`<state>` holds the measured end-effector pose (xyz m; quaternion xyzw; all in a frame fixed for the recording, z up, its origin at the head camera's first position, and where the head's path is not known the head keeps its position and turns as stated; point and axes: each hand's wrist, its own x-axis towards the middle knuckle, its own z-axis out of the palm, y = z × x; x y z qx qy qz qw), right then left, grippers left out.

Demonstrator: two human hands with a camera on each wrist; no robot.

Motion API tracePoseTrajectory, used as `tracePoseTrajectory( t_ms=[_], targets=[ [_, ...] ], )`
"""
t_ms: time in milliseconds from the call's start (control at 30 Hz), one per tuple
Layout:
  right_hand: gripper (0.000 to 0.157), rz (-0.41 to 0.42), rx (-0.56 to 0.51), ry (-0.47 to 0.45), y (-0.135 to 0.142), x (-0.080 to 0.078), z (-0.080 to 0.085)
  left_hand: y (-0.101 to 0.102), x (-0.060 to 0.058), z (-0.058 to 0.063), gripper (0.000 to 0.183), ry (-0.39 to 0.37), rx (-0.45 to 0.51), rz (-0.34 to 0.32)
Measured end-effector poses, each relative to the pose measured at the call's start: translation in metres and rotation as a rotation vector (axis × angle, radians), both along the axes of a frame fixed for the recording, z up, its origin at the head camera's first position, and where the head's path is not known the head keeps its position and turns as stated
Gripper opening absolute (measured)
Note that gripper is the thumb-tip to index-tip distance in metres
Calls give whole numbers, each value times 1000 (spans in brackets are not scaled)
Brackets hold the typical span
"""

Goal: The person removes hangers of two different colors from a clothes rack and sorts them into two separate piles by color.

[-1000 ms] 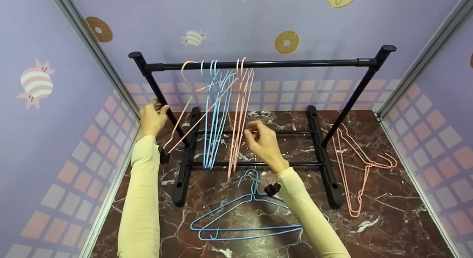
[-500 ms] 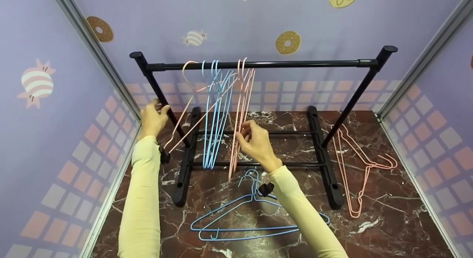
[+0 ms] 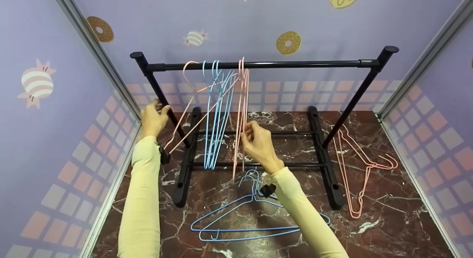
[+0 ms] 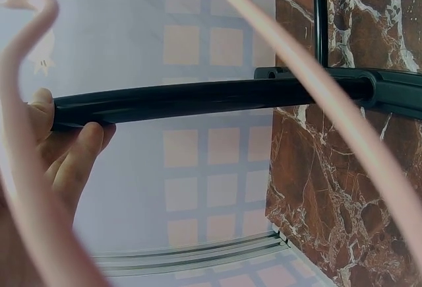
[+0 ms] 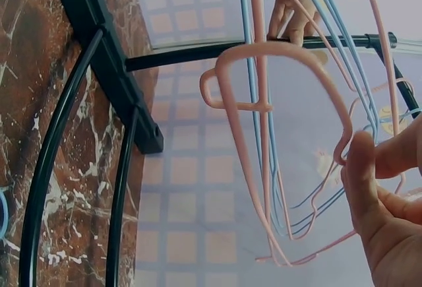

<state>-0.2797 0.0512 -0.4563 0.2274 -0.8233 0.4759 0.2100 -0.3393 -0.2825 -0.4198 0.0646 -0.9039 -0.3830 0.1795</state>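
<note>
My left hand (image 3: pixel 153 119) grips the left upright (image 3: pixel 157 88) of a black hanging rack; in the left wrist view its fingers and thumb lie around that black tube (image 4: pixel 198 101). With thumb and fingers my right hand (image 3: pixel 258 142) pinches the side of a pink clothes hanger (image 5: pixel 264 49), one of two pink hangers hooked close together on the rail (image 3: pixel 303 64). Left of them hang several blue hangers (image 3: pixel 208 128). Another pink hanger (image 3: pixel 180 123) hangs askew at the left end, near my left wrist.
Blue hangers (image 3: pixel 247 228) lie on the dark marbled surface (image 3: pixel 162 228) in front of the rack, partly under my right sleeve. Pink hangers (image 3: pixel 364 165) lie right of the rack's right foot (image 3: pixel 334 199). Patterned panels (image 3: pixel 40 139) enclose the left, right and back.
My right hand has moved left and taken hold of a pink hanger; the two pink hangers now stand closer together. My left hand stays on the upright.
</note>
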Motion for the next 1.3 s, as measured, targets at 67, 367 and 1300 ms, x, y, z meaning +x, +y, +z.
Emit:
tracePoseTrajectory(
  t_ms=[67,367,1300],
  targets=[
    [9,-1,-1,4,2,1,0,0,0,0,30,-6,6,1],
    [8,-20,-4,45,6,2,3,-1,1,0,30,-2,10,4],
    [9,-56,-5,139,65,28,10,0,0,1,32,-33,18,-2]
  ],
)
